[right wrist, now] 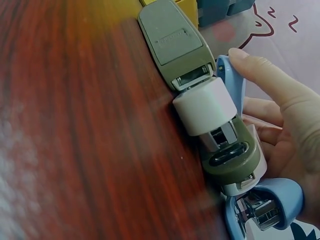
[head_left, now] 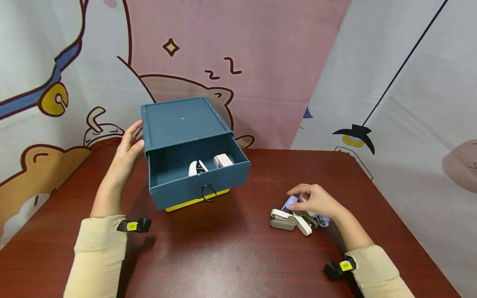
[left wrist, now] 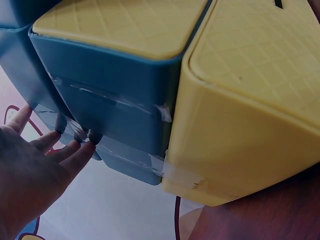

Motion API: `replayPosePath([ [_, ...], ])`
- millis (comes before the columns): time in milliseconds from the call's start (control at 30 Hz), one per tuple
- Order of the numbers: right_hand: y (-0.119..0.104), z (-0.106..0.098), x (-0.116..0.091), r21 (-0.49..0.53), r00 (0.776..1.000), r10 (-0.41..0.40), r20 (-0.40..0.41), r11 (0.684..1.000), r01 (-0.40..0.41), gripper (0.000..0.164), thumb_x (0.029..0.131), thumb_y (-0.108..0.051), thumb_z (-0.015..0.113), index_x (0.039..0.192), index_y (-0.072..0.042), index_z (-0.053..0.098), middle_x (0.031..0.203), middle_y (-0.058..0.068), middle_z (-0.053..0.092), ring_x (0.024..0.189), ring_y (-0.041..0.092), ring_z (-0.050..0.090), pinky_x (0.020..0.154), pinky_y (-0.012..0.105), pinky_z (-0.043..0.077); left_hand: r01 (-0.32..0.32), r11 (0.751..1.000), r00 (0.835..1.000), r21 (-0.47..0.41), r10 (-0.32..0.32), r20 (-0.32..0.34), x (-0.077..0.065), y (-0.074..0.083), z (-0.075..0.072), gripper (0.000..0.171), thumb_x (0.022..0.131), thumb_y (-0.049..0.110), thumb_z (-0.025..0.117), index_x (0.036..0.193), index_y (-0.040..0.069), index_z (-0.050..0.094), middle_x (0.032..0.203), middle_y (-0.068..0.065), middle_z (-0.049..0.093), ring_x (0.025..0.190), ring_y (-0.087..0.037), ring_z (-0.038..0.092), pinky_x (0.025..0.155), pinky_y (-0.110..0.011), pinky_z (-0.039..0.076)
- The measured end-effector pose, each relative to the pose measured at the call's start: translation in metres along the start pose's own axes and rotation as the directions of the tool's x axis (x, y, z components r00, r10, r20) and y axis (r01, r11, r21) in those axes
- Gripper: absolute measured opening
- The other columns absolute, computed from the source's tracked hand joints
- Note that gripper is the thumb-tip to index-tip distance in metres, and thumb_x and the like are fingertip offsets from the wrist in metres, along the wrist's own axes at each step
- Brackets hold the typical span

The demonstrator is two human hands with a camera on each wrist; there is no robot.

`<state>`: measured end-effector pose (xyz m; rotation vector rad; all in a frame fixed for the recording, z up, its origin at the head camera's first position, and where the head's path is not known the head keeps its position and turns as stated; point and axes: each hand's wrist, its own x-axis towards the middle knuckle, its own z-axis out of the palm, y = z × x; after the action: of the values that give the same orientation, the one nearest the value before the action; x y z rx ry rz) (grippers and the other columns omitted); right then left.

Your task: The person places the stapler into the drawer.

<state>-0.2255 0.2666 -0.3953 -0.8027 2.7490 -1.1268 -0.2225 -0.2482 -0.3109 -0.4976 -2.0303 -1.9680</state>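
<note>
My left hand (head_left: 128, 145) rests against the left side of a blue drawer box (head_left: 182, 124), its fingertips on the side wall in the left wrist view. The blue drawer (head_left: 201, 186) is pulled out, with a white stapler (head_left: 196, 167) and a pale pink stapler (head_left: 222, 160) inside. My right hand (head_left: 316, 200) is over a pile of small staplers on the table, its thumb and fingers around a light blue stapler (right wrist: 231, 82). A grey-and-white stapler (head_left: 283, 220), an olive-and-white stapler (right wrist: 232, 160) and another blue stapler (right wrist: 270, 205) lie beside it.
Under the blue box is a yellow drawer unit (left wrist: 240, 135), mostly hidden in the head view. The reddish-brown wooden table (head_left: 208, 256) runs up to a cartoon-printed curtain (head_left: 283, 74) at the back and sides.
</note>
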Motion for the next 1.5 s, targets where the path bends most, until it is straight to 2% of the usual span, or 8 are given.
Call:
replayPosePath([
  [233, 0.001, -0.003, -0.001, 0.042, 0.997, -0.008, -0.071, 0.999, 0.011, 0.042, 0.075, -0.024, 0.083, 0.109, -0.002, 0.071, 0.108, 0.008, 0.067, 0.090, 0.016, 0.056, 0.073, 0.023, 0.044, -0.002, 1.000, 1.000, -0.007, 0.002, 0.000, -0.001, 0.000, 0.000, 0.064, 0.096, 0.025, 0.048, 0.153, 0.015, 0.022, 0.157, -0.011, 0.015, 0.141, -0.030, 0.016, 0.112, -0.049, 0.012],
  [333, -0.011, -0.005, -0.003, 0.045, 0.994, 0.000, -0.107, 0.999, 0.005, 0.042, 0.076, -0.018, 0.082, 0.111, 0.001, 0.069, 0.110, 0.010, 0.066, 0.092, 0.019, 0.058, 0.076, 0.027, 0.048, -0.002, 1.000, 1.000, -0.009, 0.002, 0.004, -0.001, 0.000, -0.001, 0.064, 0.096, 0.025, 0.048, 0.153, 0.015, 0.021, 0.158, -0.011, 0.014, 0.141, -0.030, 0.016, 0.112, -0.049, 0.012],
  [467, -0.018, -0.007, -0.002, 0.049, 0.988, 0.008, -0.152, 0.999, 0.000, 0.042, 0.076, -0.018, 0.082, 0.112, -0.001, 0.069, 0.113, 0.006, 0.064, 0.096, 0.020, 0.058, 0.079, 0.039, 0.050, 0.001, 1.000, 1.000, -0.004, -0.001, 0.012, 0.000, 0.000, -0.001, 0.064, 0.096, 0.025, 0.047, 0.153, 0.016, 0.020, 0.158, -0.010, 0.013, 0.141, -0.030, 0.016, 0.112, -0.050, 0.011],
  [633, -0.019, -0.007, 0.000, 0.050, 0.980, -0.006, -0.199, 0.999, 0.017, 0.041, 0.076, -0.024, 0.082, 0.113, -0.011, 0.071, 0.114, -0.001, 0.063, 0.107, 0.018, 0.054, 0.087, 0.051, 0.044, 0.002, 1.000, 1.000, -0.010, -0.002, 0.015, 0.001, 0.000, 0.000, 0.064, 0.096, 0.025, 0.047, 0.153, 0.016, 0.019, 0.158, -0.011, 0.012, 0.141, -0.030, 0.015, 0.113, -0.050, 0.010],
  [900, -0.041, -0.010, 0.001, 0.038, 0.964, -0.075, -0.257, 0.995, 0.088, 0.039, 0.075, -0.016, 0.083, 0.112, -0.014, 0.071, 0.112, -0.004, 0.063, 0.106, 0.013, 0.055, 0.086, 0.028, 0.044, -0.015, 0.999, 1.000, -0.036, 0.016, 0.023, 0.001, 0.000, -0.001, 0.064, 0.096, 0.025, 0.048, 0.153, 0.013, 0.020, 0.157, -0.012, 0.012, 0.140, -0.029, 0.016, 0.112, -0.047, 0.012],
  [1067, -0.064, -0.012, -0.001, 0.026, 0.955, -0.094, -0.281, 0.994, 0.106, 0.040, 0.075, -0.012, 0.083, 0.113, -0.013, 0.070, 0.114, -0.002, 0.063, 0.108, 0.011, 0.053, 0.089, 0.028, 0.042, -0.015, 0.999, 1.000, -0.033, 0.016, 0.026, 0.001, -0.001, -0.001, 0.064, 0.096, 0.025, 0.048, 0.153, 0.014, 0.020, 0.157, -0.012, 0.012, 0.140, -0.029, 0.015, 0.112, -0.047, 0.012],
  [1300, -0.121, -0.019, -0.010, 0.011, 0.933, -0.159, -0.322, 0.985, 0.171, 0.039, 0.072, 0.003, 0.080, 0.110, 0.001, 0.069, 0.111, 0.012, 0.064, 0.105, 0.012, 0.054, 0.087, 0.019, 0.041, -0.019, 0.999, 0.999, -0.028, 0.020, 0.030, 0.001, 0.000, -0.002, 0.065, 0.097, 0.025, 0.048, 0.153, 0.014, 0.019, 0.158, -0.011, 0.012, 0.141, -0.030, 0.014, 0.113, -0.049, 0.010],
  [1500, -0.132, -0.018, -0.010, 0.037, 0.914, -0.201, -0.352, 0.973, 0.228, 0.042, 0.071, 0.004, 0.081, 0.111, -0.001, 0.070, 0.110, 0.008, 0.064, 0.105, 0.009, 0.054, 0.085, 0.020, 0.043, -0.014, 1.000, 0.999, -0.022, 0.015, 0.031, 0.001, 0.000, -0.001, 0.065, 0.097, 0.026, 0.048, 0.153, 0.014, 0.019, 0.158, -0.011, 0.011, 0.141, -0.030, 0.014, 0.113, -0.048, 0.011],
])
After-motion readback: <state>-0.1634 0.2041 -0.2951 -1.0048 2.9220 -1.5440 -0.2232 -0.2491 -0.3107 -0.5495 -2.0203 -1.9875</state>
